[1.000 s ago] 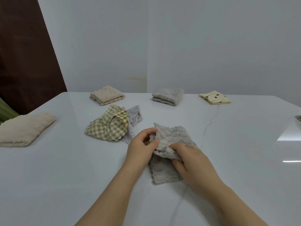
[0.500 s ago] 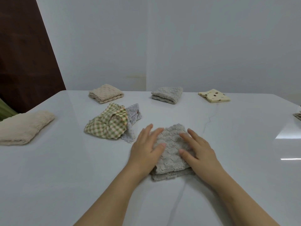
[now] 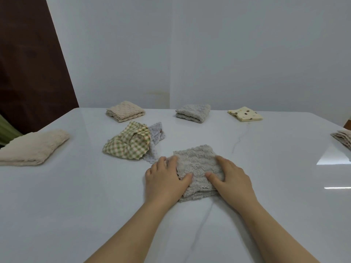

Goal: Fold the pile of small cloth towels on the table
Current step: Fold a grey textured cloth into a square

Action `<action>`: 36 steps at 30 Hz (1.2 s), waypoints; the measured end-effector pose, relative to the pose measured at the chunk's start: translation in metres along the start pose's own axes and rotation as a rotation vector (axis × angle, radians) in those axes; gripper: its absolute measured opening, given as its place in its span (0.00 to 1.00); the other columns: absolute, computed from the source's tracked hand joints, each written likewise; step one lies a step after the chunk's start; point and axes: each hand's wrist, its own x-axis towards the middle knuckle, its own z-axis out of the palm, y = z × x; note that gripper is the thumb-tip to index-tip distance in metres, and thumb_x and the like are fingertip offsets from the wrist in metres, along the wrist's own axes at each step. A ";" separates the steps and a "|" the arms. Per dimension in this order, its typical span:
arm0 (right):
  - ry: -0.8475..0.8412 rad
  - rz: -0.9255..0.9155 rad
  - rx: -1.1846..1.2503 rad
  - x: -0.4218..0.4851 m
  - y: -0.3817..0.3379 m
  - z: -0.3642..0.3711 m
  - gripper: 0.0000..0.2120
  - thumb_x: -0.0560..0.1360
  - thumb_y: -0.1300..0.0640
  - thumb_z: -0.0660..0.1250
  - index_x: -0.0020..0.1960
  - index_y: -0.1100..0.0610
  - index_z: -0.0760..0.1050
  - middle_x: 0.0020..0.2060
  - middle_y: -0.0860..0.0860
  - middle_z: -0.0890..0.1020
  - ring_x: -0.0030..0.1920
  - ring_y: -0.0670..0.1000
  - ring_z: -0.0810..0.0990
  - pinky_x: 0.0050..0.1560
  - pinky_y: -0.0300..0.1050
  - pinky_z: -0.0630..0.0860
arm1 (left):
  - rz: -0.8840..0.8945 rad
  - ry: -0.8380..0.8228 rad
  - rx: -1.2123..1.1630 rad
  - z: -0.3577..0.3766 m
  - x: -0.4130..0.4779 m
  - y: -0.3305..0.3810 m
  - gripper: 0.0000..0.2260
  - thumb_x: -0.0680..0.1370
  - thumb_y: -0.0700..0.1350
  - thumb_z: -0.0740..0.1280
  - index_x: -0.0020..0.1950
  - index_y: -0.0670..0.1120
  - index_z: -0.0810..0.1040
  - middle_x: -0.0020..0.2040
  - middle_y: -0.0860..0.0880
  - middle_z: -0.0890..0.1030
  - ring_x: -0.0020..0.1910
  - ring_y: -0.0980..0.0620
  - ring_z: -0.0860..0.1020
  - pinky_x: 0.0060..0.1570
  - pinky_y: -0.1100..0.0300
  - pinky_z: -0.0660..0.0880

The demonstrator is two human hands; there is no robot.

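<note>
A folded grey fluffy towel (image 3: 197, 164) lies on the white table (image 3: 76, 205) in front of me. My left hand (image 3: 165, 179) rests on its left edge, thumb on top of the cloth. My right hand (image 3: 231, 179) covers its right side, thumb laid across the towel. Both hands lie fairly flat, fingers partly hidden at the towel's edges. To the left sits a crumpled green checked towel (image 3: 129, 144) on top of a pale dotted towel (image 3: 156, 137).
Folded towels lie around the table: beige (image 3: 125, 112) at back left, grey (image 3: 193, 112) at back centre, yellow dotted (image 3: 246, 114) at back right, a large beige one (image 3: 32, 149) at far left, another (image 3: 342, 138) at the right edge.
One second ago both hands pinched the grey towel mid-fold. Since then the fold was laid down and the hands have spread apart to the towel's left and right edges.
</note>
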 end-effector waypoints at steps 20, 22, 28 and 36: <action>0.118 0.079 0.070 -0.005 0.016 0.004 0.16 0.74 0.39 0.59 0.42 0.52 0.69 0.36 0.49 0.76 0.46 0.56 0.73 0.46 0.48 0.64 | 0.123 0.038 -0.296 -0.001 -0.010 -0.007 0.07 0.78 0.51 0.60 0.54 0.57 0.74 0.38 0.60 0.68 0.45 0.56 0.68 0.49 0.60 0.61; 0.111 0.077 0.119 -0.008 0.018 0.003 0.18 0.70 0.36 0.56 0.40 0.51 0.69 0.33 0.47 0.75 0.43 0.56 0.73 0.43 0.47 0.63 | 0.114 0.031 -0.312 -0.002 -0.014 -0.007 0.08 0.78 0.52 0.60 0.56 0.58 0.74 0.42 0.60 0.71 0.48 0.56 0.69 0.51 0.60 0.62; 0.102 0.107 0.150 -0.018 0.015 -0.002 0.19 0.66 0.40 0.53 0.45 0.51 0.73 0.32 0.41 0.71 0.42 0.52 0.70 0.44 0.46 0.65 | -0.004 -0.074 -0.304 -0.010 -0.020 0.002 0.12 0.75 0.56 0.62 0.57 0.57 0.76 0.48 0.56 0.78 0.51 0.53 0.73 0.53 0.59 0.66; 0.011 0.333 0.342 -0.042 0.047 -0.047 0.05 0.72 0.54 0.66 0.47 0.51 0.72 0.38 0.47 0.78 0.42 0.52 0.77 0.43 0.49 0.74 | -0.151 -0.404 -0.371 -0.016 -0.023 0.068 0.10 0.76 0.50 0.64 0.58 0.58 0.75 0.49 0.55 0.76 0.47 0.54 0.74 0.48 0.61 0.70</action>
